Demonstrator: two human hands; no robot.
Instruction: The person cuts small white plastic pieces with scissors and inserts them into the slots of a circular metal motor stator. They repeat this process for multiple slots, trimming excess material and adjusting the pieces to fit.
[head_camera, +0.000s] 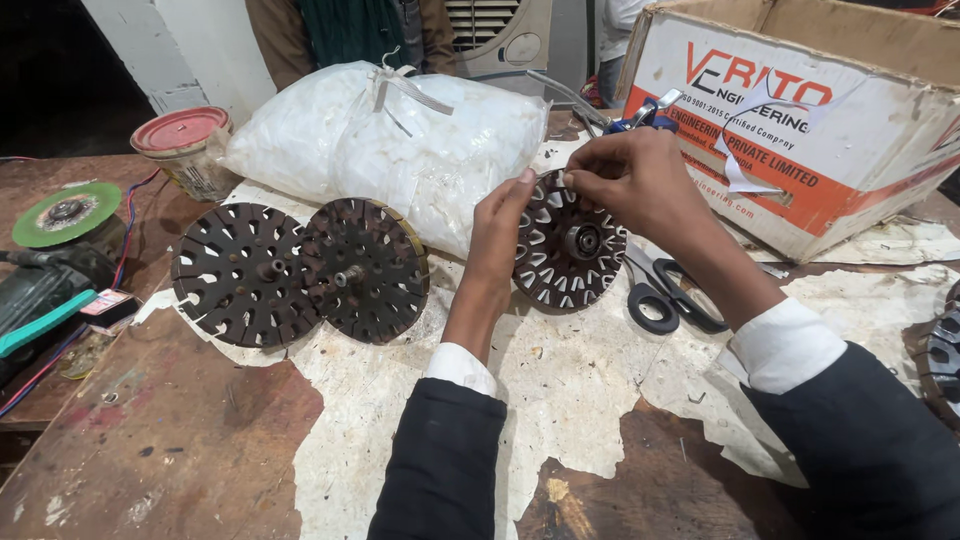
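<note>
the left hand (497, 225) steadies a slotted round stator core (568, 243) propped on edge near the workbench's (160, 440) far edge, fingers closed on its rim. the right hand (640, 180) pinches a small white slip (560, 178) at the core's top (scissors (665, 290) lie just beside).

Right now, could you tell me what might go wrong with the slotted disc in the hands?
1. The disc stands on edge, steadied by the left hand; it could tip or roll onto the scissors beside it.
2. The right hand pinches a small white piece at the rim; it may slip out or tear.
</note>
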